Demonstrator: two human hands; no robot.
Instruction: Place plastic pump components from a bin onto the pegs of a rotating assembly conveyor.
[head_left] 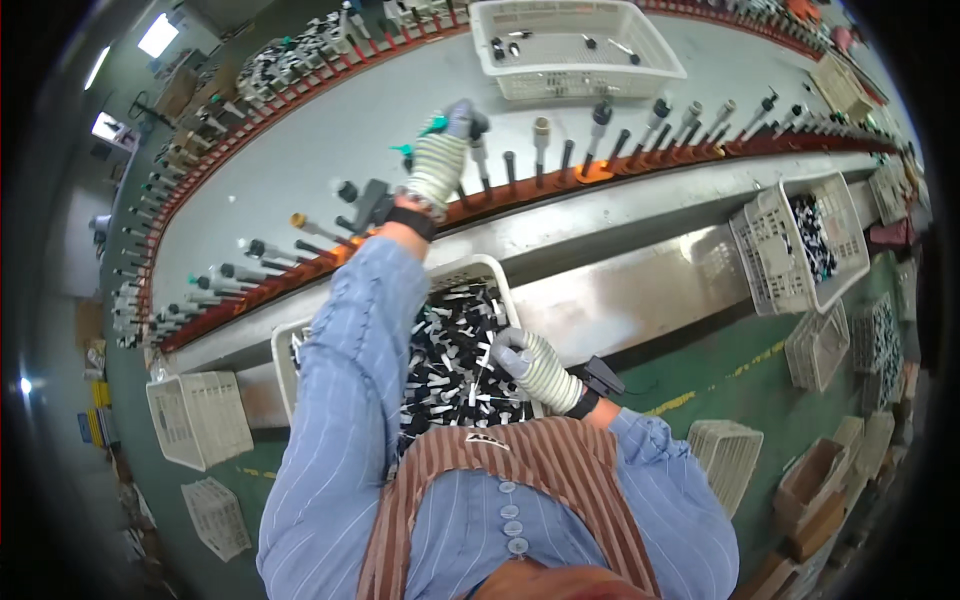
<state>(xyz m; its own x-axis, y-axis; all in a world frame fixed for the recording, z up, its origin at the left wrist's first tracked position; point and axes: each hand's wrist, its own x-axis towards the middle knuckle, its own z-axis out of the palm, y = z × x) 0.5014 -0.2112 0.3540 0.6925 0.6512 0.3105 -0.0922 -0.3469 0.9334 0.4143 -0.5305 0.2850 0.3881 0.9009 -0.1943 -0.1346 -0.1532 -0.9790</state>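
Note:
My left hand (443, 160), in a striped work glove, reaches over the row of upright pegs on the conveyor. Its fingers are closed at the black top of a pale pump part (479, 150) standing on a peg. A green-tipped piece (437, 125) shows against the same glove. My right hand (532, 366), also gloved, is low at the right side of a white basket (500, 272) heaped with black-and-white pump parts (455, 350). Its fingers are curled in; what they hold, if anything, is hidden.
The orange-red peg track (470, 211) curves around a grey table (300, 150). A white crate (580, 82) with several loose pieces stands at the table's far side. Another crate (790, 290) of parts sits to the right. White crates (200, 420) stand on the green floor.

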